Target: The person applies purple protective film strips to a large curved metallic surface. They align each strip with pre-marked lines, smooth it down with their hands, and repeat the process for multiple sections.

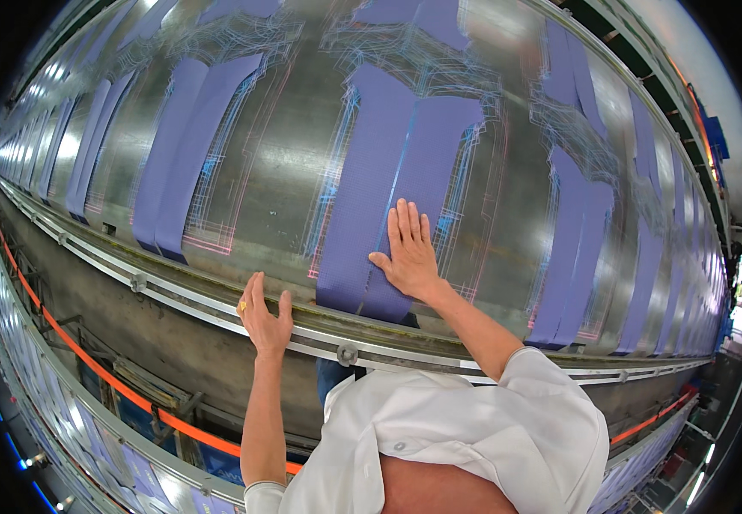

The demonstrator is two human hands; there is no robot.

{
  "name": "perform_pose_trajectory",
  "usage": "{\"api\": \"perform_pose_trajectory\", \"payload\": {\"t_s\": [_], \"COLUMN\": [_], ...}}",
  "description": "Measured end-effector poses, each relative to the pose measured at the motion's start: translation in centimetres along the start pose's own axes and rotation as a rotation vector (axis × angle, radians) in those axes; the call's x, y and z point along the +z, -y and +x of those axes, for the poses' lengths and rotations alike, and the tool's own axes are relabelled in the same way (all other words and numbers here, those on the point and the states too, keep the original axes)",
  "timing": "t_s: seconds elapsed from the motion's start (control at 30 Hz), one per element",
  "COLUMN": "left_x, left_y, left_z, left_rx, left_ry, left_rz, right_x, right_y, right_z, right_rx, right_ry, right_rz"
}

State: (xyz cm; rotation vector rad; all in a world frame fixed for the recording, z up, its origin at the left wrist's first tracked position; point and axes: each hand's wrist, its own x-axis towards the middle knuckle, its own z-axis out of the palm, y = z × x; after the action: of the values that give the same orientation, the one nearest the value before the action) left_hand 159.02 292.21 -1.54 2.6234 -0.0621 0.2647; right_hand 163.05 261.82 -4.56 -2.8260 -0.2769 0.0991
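A worker's right hand [411, 261] lies flat, fingers extended, on purple cloth [349, 248] across a long table [289, 184]; the left hand [265, 324], unclenched and empty, is above the near rail [204, 310].

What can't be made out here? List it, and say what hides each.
All in the head view:
- Middle cloth: the patch under the right hand, covered by the palm and fingers.
- Left hand: its palm, turned from the camera.
- Legs: mostly hidden by the shirt.
- Top cloth: cut off by the upper edge.
- Table: far left details, too small.
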Motion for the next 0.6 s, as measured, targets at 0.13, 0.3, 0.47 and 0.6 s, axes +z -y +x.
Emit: {"api": "perform_pose_trajectory", "payload": {"t_s": [0.13, 0.3, 0.47, 0.6], "left_x": [0.3, 2.1, 1.9, 0.1], "left_y": [-3.2, -10.5, -9.6, -7.8], "left_z": [-0.5, -1.9, -0.8, 0.6], "left_rx": [-0.061, -0.495, -0.626, -0.84], "left_ry": [0.076, 0.356, 0.173, 0.281], "left_rz": [-0.257, -0.581, -0.685, -0.613], "right_x": [-2.3, -4.9, -6.5, -7.1], "right_y": [-0.3, -4.4, -5.4, -1.8], "right_z": [0.7, 1.7, 1.5, 0.0], "right_rx": [0.039, 0.036, 0.147, 0.488], "right_ry": [0.141, 0.252, 0.148, 0.046], "right_rz": [0.101, 0.636, 0.984, 1.159]}}
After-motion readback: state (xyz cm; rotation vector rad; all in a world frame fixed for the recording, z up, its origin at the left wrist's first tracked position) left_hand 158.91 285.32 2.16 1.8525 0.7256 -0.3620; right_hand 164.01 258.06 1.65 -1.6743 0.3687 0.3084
